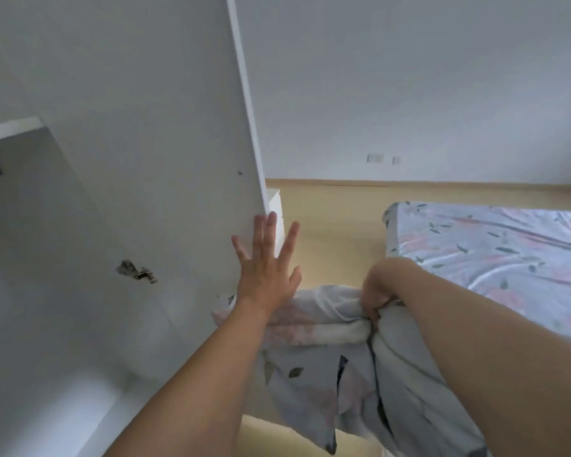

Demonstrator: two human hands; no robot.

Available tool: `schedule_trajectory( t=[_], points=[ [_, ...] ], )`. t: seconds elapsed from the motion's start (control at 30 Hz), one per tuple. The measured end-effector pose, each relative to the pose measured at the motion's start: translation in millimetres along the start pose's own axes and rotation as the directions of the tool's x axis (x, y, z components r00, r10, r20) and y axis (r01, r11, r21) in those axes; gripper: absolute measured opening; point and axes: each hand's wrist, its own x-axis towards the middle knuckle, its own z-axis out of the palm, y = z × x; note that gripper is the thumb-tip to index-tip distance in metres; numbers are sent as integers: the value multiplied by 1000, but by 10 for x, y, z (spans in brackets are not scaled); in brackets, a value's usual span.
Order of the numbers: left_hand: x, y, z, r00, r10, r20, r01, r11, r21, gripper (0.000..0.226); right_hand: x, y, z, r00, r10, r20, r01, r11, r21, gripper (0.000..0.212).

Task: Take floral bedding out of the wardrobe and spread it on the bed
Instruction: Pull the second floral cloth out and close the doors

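Observation:
My right hand (381, 291) grips a bunched bundle of floral bedding (327, 374), pale grey-white with pink flowers and dark leaves, which hangs down in front of me above the floor. My left hand (266, 262) lies flat with straight, spread fingers against the edge of the white wardrobe door (152, 143), which stands open. The wardrobe's interior (30, 258) shows at the left. At the right stands the bed (495, 258), covered by a fitted sheet of the same floral pattern.
Light wooden floor (330, 225) runs between the wardrobe and the bed. A white wall with sockets (375, 158) closes the room at the back. A metal hinge (136, 272) sits on the door's inner face. A white shelf edge (10, 128) shows inside the wardrobe.

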Motion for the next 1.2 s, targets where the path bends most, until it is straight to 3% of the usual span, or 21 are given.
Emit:
schedule_trajectory(
  t=[0.1,0.17,0.27,0.43,0.5,0.67,0.77,0.9,1.1,1.2],
  points=[
    [151,143,-81,989,139,44,-144,980,141,84,-163,283,118,996,84,33,-86,995,49,53],
    [229,193,-137,989,96,110,-118,968,222,76,-238,392,175,994,107,33,-108,994,24,51],
    [257,179,-205,979,-77,186,7,937,349,65,-284,471,211,992,124,39,-125,992,23,50],
    [159,184,-379,970,-40,242,-69,902,426,59,-53,484,219,993,113,-27,-114,993,-13,37],
    [109,220,-383,977,-28,214,-64,908,413,47,79,440,205,996,81,-36,-84,994,-77,25],
    [-30,135,-385,986,-15,166,-41,944,328,26,364,197,162,999,40,-18,-42,981,-190,38],
    [-158,26,-442,996,69,51,-82,929,360,18,446,-46,134,997,77,-21,-79,991,-104,47],
    [-440,-209,-447,980,191,-58,-158,921,357,21,361,-396,56,999,8,-32,-9,999,-38,47],
    [-851,-515,-537,911,325,-254,-211,895,392,14,340,-922,-14,989,-144,-39,128,956,-262,45],
    [-1008,-645,-526,894,340,-292,-208,891,403,24,343,-1162,-15,983,-185,-15,169,926,-337,44]
  ],
)
